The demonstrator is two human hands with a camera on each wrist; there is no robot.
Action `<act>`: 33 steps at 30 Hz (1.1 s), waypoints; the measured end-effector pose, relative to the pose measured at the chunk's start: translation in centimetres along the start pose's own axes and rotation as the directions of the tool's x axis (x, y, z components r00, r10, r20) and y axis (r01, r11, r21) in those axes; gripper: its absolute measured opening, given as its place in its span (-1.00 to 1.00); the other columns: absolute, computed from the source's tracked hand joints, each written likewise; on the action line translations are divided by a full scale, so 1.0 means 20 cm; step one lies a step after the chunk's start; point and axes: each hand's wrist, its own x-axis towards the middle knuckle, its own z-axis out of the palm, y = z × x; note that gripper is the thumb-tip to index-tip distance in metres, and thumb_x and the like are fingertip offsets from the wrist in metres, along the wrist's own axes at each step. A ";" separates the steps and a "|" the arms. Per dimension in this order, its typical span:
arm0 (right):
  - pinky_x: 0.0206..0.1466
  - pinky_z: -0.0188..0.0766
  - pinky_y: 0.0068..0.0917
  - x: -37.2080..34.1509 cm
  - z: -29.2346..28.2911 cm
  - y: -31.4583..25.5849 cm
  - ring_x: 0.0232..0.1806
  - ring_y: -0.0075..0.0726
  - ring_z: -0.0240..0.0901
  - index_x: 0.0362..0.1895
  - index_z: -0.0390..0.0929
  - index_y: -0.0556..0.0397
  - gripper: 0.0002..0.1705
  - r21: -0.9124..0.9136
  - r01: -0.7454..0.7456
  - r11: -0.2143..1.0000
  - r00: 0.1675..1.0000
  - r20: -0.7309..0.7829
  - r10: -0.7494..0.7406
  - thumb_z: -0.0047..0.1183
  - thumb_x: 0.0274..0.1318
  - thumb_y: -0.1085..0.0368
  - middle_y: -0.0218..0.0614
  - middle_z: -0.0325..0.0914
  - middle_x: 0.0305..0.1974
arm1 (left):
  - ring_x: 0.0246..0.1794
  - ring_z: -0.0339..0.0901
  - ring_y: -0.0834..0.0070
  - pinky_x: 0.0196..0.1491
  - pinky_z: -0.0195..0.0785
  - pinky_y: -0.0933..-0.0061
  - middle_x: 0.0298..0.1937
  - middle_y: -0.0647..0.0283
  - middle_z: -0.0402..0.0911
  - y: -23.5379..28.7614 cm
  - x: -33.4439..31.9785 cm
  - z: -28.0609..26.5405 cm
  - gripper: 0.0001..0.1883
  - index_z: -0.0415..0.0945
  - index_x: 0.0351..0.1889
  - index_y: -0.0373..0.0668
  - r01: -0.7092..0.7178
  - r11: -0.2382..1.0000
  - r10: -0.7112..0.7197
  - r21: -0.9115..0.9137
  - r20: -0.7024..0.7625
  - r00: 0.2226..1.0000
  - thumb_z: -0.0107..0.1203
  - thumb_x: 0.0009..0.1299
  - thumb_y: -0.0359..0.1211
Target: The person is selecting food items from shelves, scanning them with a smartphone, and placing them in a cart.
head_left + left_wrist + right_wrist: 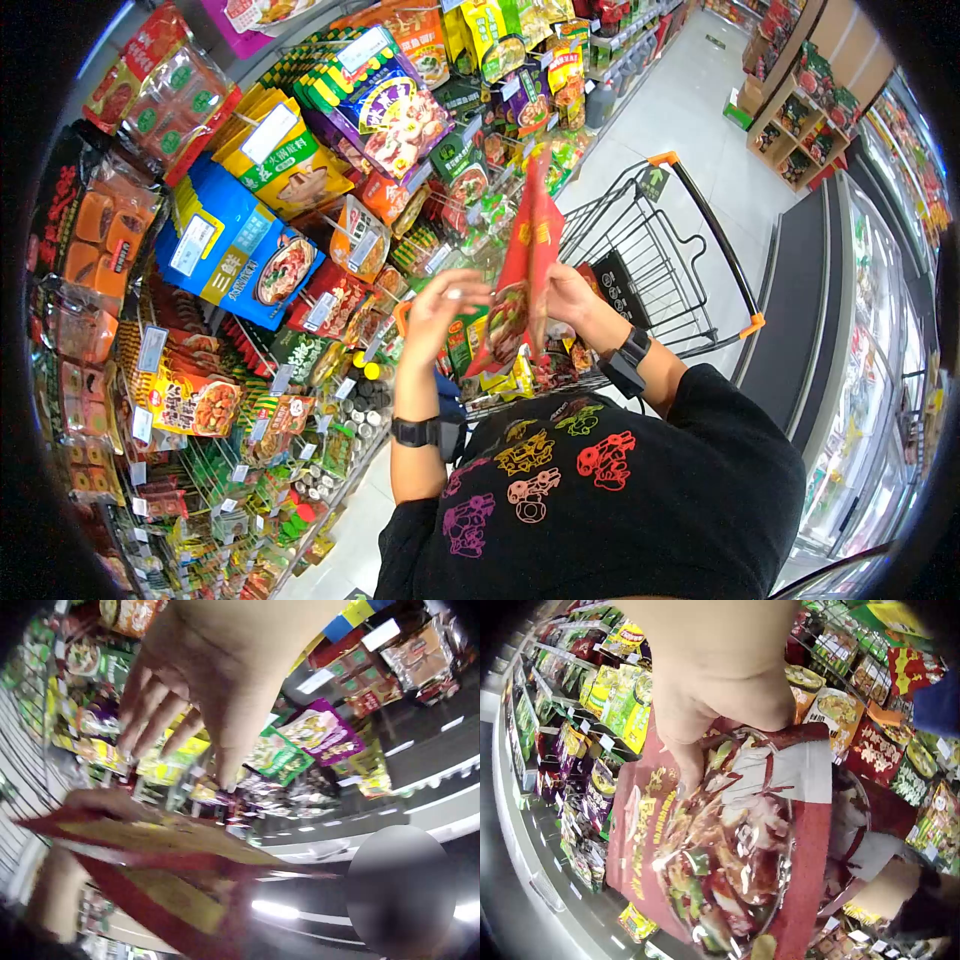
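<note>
My right hand (568,295) pinches a red food pouch (527,265) by its edge, in front of my chest and over the near end of the cart. In the right wrist view, the pouch (727,855) shows a printed meat dish and yellow lettering, with thumb and fingers at its top edge. Behind it shows another dark red printed pouch (855,810), partly hidden. My left hand (440,305) is raised just left of the pouch with nothing in it. Its fingers point down, loosely spread, in the left wrist view (217,667).
A wire shopping cart (660,250) with orange corners stands ahead, packets in its near end. Hanging seasoning packets (290,170) fill the rack on the left, close to my left arm. A freezer case (850,370) runs along the right, with tiled floor (640,120) between.
</note>
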 end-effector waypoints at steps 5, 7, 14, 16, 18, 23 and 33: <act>-0.12 0.38 -0.25 -0.07 0.28 0.00 -0.23 -0.30 0.44 -0.09 0.40 0.06 -0.65 -0.054 -0.002 0.999 0.999 -0.053 -0.001 -0.04 0.06 0.17 -0.26 0.52 -0.28 | -0.07 0.41 0.42 -0.03 0.27 0.44 -0.07 0.17 0.46 -0.63 -0.03 0.06 -0.59 0.26 0.05 -0.24 0.327 0.894 -0.268 -0.306 0.221 0.938 -0.04 0.28 -0.27; -0.11 0.38 -0.31 -0.14 0.42 0.01 -0.18 -0.33 0.43 -0.06 0.39 0.03 -0.60 -0.200 -0.024 0.980 0.973 -0.231 -0.023 -0.07 0.08 0.08 -0.26 0.50 -0.23 | -0.11 0.42 0.42 -0.07 0.30 0.43 -0.10 0.19 0.46 -0.65 -0.12 0.11 -0.59 0.26 0.05 -0.22 0.453 0.651 -0.349 -0.610 0.289 0.891 -0.03 0.27 -0.27; 0.10 0.28 -0.32 -0.28 0.11 0.02 0.08 -0.25 0.29 0.15 0.20 0.06 -0.56 -0.089 -0.072 0.993 0.995 0.068 0.078 -0.33 0.24 0.15 -0.19 0.28 0.11 | -0.26 0.48 0.42 -0.21 0.39 0.40 -0.19 0.27 0.47 -0.54 -0.11 0.18 -0.60 0.25 0.02 -0.13 0.439 0.437 -0.422 -0.785 0.252 0.871 0.03 0.25 -0.28; 0.10 0.28 -0.31 -0.26 0.14 0.03 0.07 -0.24 0.30 0.14 0.20 0.07 -0.54 -0.194 -0.039 0.980 0.999 0.003 0.040 -0.33 0.23 0.13 -0.19 0.28 0.11 | -0.31 0.49 0.42 -0.25 0.42 0.40 -0.22 0.29 0.48 -0.55 -0.08 0.22 -0.60 0.25 0.02 -0.11 0.441 0.445 -0.413 -0.779 0.258 0.873 0.05 0.24 -0.28; 0.11 0.27 -0.29 -0.24 0.17 0.03 0.07 -0.24 0.29 0.15 0.19 0.08 -0.53 -0.242 -0.010 0.970 1.000 -0.019 0.006 -0.33 0.23 0.11 -0.19 0.27 0.12 | -0.29 0.49 0.43 -0.22 0.42 0.39 -0.22 0.30 0.48 -0.61 -0.06 0.24 -0.61 0.25 0.03 -0.09 0.412 0.464 -0.319 -0.784 0.286 0.903 0.04 0.24 -0.29; 0.13 0.24 -0.28 -0.10 0.11 -0.05 0.12 -0.21 0.24 0.17 0.15 0.08 -0.46 0.051 0.118 0.992 0.951 0.281 -0.128 -0.36 0.22 0.03 -0.17 0.22 0.15 | -0.12 0.48 0.32 -0.04 0.36 0.25 -0.03 0.23 0.46 -0.50 -0.03 0.27 -0.61 0.24 0.05 -0.16 0.181 0.641 -0.238 -0.746 0.031 0.971 0.00 0.25 -0.36; 0.24 0.05 -0.19 -0.21 0.51 -0.14 0.19 -0.22 0.14 0.21 0.10 0.04 -0.26 0.029 0.290 0.957 0.942 0.167 -0.290 -0.48 0.15 -0.24 -0.27 0.20 0.18 | -0.30 0.48 0.57 -0.24 0.35 0.53 -0.22 0.31 0.55 -0.18 0.03 0.26 -0.73 0.43 -0.19 -0.20 -0.175 0.878 -0.053 -0.446 -0.454 0.890 0.15 0.12 -0.54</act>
